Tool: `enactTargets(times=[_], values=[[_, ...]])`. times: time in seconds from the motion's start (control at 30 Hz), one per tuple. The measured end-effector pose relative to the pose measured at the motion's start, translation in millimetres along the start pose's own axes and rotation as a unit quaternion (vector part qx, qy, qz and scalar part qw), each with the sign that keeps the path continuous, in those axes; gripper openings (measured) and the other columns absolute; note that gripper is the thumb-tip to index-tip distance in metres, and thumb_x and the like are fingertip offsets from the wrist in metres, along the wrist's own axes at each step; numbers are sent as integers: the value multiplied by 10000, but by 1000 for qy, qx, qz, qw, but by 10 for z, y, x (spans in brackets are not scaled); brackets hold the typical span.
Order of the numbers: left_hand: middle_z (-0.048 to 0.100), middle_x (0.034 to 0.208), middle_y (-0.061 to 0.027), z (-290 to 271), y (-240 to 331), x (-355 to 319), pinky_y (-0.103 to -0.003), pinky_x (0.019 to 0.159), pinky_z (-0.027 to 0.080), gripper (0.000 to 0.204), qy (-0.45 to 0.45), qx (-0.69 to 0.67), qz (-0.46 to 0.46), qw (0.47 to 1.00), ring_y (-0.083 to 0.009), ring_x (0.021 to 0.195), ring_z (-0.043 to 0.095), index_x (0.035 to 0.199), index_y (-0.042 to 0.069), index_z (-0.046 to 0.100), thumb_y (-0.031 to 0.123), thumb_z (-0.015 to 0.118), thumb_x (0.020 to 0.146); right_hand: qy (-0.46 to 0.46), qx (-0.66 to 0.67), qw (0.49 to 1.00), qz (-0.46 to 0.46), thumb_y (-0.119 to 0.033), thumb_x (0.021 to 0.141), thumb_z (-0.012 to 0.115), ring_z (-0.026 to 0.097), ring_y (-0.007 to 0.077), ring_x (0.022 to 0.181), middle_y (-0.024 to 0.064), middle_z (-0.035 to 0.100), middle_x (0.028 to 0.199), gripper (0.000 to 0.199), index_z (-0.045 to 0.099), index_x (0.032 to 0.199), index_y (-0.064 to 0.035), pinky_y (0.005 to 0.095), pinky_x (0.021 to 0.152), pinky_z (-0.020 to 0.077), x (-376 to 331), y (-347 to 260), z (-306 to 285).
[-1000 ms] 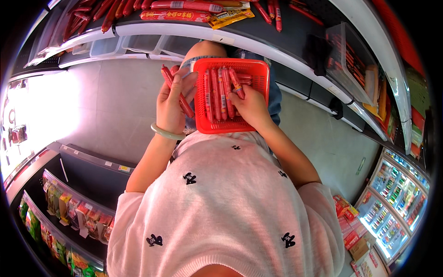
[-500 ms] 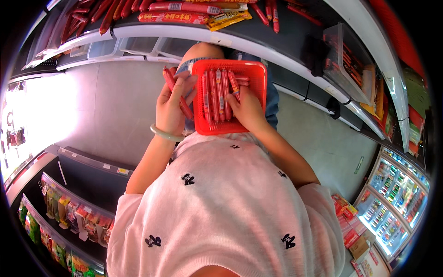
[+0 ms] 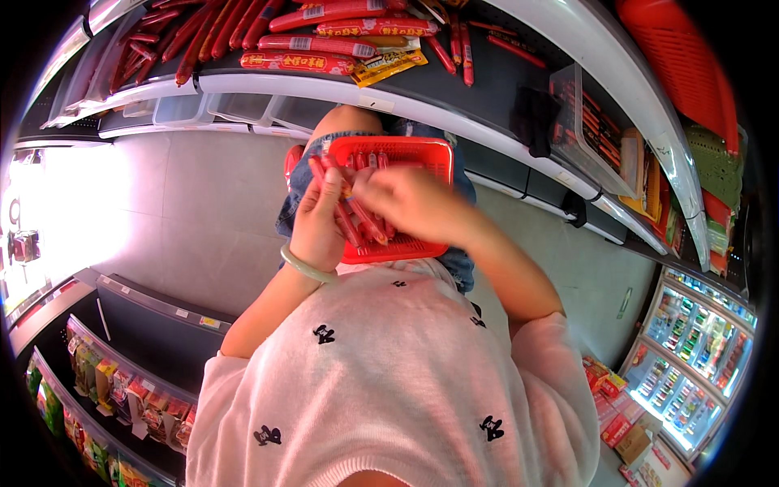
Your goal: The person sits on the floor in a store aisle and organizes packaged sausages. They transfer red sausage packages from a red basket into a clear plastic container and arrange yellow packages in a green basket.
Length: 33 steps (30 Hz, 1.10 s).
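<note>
A red plastic basket [image 3: 442, 154] rests on my lap with several red-wrapped sausages [image 3: 372, 159] inside. My left hand [image 3: 318, 227], with a pale bangle at its wrist, is closed around at least two slim red sausages [image 3: 349, 226], which slant over the basket's left side. Close against them, above the basket, is my right hand [image 3: 418, 203]. Its fingers are smeared by motion, so I cannot make out whether they grip a sausage. It also hides part of the basket's contents.
A dark shelf [image 3: 454, 85] ahead carries large red sausages [image 3: 304, 62] and a yellow packet [image 3: 389, 68]. To the right stands a clear bin [image 3: 588, 138] of snacks; a black cloth-like item [image 3: 535, 118] hangs beside it. Snack racks [image 3: 130, 390] are behind left, lit coolers [image 3: 686, 349] right.
My right hand has come up out of the basket and moved left to the sausages in my left hand. Basket and left hand sit slightly lower in view.
</note>
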State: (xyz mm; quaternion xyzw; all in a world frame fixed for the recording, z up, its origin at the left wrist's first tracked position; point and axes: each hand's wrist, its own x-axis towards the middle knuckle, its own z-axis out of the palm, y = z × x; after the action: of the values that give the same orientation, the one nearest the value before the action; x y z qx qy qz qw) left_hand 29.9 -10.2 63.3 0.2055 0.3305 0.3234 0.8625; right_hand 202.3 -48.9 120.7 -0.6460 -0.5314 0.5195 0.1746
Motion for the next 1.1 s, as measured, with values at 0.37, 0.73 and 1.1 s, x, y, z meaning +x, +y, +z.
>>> enactTargets(times=[0.37, 0.73, 1.1], values=[[677, 1000, -96, -68, 232, -120, -356, 736, 581, 300, 74, -20, -21, 997, -200, 849, 682, 1134, 50, 558, 320, 503, 1014, 408, -78, 900, 135, -410, 769, 699, 684, 252, 656, 149, 680, 677, 399, 682, 775, -11, 369, 647, 537, 1225, 1271, -1891], [676, 990, -96, -189, 271, -111, -360, 742, 575, 284, 70, 13, -11, 997, -208, 859, 679, 1131, 46, 561, 299, 500, 1016, 274, 248, 924, 94, -335, 864, 702, 451, 60, 506, 10, 645, 751, 271, 663, 918, -72, 223, 451, 307, 327, 933, -1503], [629, 1131, -98, 66, 154, -46, -336, 839, 525, 353, 1, 100, -42, 994, -144, 920, 616, 1240, 38, 486, 240, 598, 973, 19, 361, 932, -23, -228, 928, 663, 625, 125, 878, 55, 663, 946, 300, 594, 1112, -2, 296, 780, 518, -463, 365, 30]])
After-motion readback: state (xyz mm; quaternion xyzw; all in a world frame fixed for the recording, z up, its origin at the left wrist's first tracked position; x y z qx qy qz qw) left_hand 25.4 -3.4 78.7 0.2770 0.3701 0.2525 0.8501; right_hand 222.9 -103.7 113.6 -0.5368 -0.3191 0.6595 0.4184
